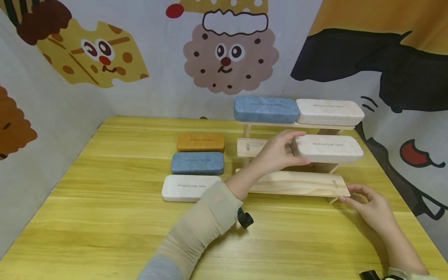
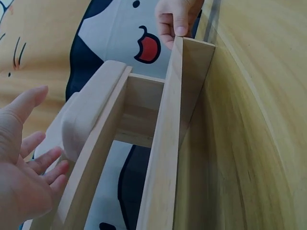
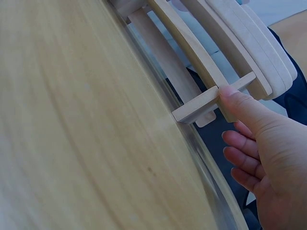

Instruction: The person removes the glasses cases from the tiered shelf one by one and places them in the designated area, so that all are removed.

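Note:
A tiered wooden rack (image 1: 297, 182) stands on the table. On its middle tier sits a white glasses case (image 1: 329, 148), printed with small letters. My left hand (image 1: 279, 152) is at that case's left end, thumb and fingers spread apart; in the left wrist view the hand (image 2: 29, 163) is loosely open beside the case (image 2: 88, 110). With thumb and fingers, my right hand (image 1: 372, 206) pinches the right end of the rack's lowest board. The right wrist view has the thumb (image 3: 242, 103) pressed on that board's end, the other fingers loosely bent below.
A blue case (image 1: 266, 110) and another white case (image 1: 330, 112) lie side by side on the top tier. Left of the rack, an orange case (image 1: 201, 142), a blue case (image 1: 197, 163) and a white case (image 1: 189, 188) form a column on the table (image 1: 105, 217). A cartoon-printed cloth (image 1: 157, 101) hangs behind.

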The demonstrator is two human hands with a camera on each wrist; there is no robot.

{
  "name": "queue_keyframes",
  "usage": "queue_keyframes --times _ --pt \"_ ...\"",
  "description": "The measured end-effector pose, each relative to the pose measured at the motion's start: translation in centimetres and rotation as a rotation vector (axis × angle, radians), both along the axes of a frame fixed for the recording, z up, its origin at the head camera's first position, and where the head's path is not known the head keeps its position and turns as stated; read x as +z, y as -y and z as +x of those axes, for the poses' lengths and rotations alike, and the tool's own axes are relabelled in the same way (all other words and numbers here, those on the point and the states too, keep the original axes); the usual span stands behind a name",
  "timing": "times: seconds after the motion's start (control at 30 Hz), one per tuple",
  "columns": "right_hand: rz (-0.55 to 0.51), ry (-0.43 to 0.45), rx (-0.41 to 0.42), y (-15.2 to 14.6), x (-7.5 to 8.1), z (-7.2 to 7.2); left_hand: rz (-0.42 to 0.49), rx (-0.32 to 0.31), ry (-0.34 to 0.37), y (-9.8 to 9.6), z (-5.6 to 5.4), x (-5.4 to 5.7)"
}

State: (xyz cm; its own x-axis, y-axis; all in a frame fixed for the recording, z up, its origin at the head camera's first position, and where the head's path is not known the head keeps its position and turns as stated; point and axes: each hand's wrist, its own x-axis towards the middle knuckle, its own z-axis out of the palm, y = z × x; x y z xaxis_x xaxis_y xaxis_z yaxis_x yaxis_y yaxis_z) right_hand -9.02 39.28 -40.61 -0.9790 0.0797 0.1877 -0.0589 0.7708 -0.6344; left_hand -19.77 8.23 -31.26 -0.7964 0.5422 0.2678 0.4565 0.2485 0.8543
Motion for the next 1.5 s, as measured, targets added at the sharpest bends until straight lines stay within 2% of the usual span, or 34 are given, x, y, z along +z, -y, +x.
queue_keyframes --times 0.23,0.4,0.7,1.1,1.27,1.5 --pt "0.002 0.003 0.001 0.1 0.1 0.0 -0.076 0.027 -0.051 -0.8 -0.8 -0.5" --pt "0.001 0.013 -0.003 0.1 0.1 0.1 -0.125 0.02 -0.081 -1.5 -1.3 -0.6" --pt "0.003 0.012 -0.003 0.1 0.0 0.0 -0.155 0.008 -0.065 -3.0 -2.0 -0.6" --pt "-0.005 0.02 0.002 -0.1 0.0 -0.2 -0.251 0.014 -0.058 -3.9 -1.9 -0.6" --pt "-0.012 0.035 -0.003 -0.2 -0.1 -0.1 -0.302 0.038 -0.084 -4.1 -1.9 -0.6" --pt "-0.02 0.037 0.002 -0.3 -0.3 -0.1 -0.315 0.046 -0.118 -4.2 -1.9 -0.7"
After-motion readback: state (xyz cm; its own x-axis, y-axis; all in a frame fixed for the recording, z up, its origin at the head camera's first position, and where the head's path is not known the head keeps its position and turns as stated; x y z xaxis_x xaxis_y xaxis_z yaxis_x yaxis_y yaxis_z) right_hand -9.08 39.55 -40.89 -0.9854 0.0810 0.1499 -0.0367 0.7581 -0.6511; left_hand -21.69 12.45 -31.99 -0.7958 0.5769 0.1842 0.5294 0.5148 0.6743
